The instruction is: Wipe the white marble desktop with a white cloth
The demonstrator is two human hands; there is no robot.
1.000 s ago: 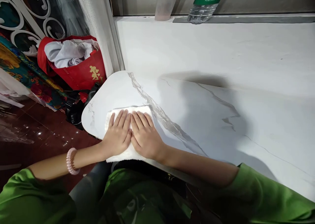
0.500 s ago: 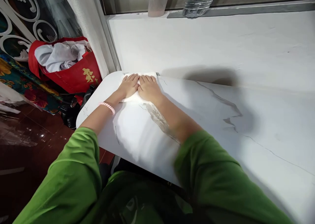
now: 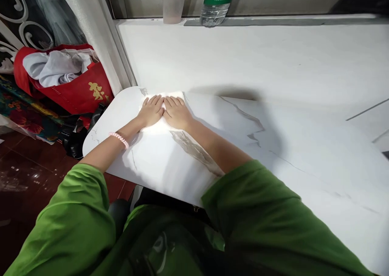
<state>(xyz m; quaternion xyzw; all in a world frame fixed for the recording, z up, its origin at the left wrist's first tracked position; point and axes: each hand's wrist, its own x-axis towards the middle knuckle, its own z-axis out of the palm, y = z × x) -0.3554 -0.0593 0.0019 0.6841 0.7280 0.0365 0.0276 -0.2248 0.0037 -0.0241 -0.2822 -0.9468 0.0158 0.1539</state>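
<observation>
While the white cloth (image 3: 159, 127) is pressed onto the marble-patterned tabletop (image 3: 154, 160) at twelve o'clock from the torso (image 3: 170, 243) by flattened left hand (image 3: 151, 111) and right hand (image 3: 176, 112), wiping is seemingly being done; even pressure is next called for.

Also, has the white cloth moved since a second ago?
Yes: away from the person, from the near edge of the marble-patterned tabletop to its far edge; the cloth now covers part of the grey vein.
</observation>
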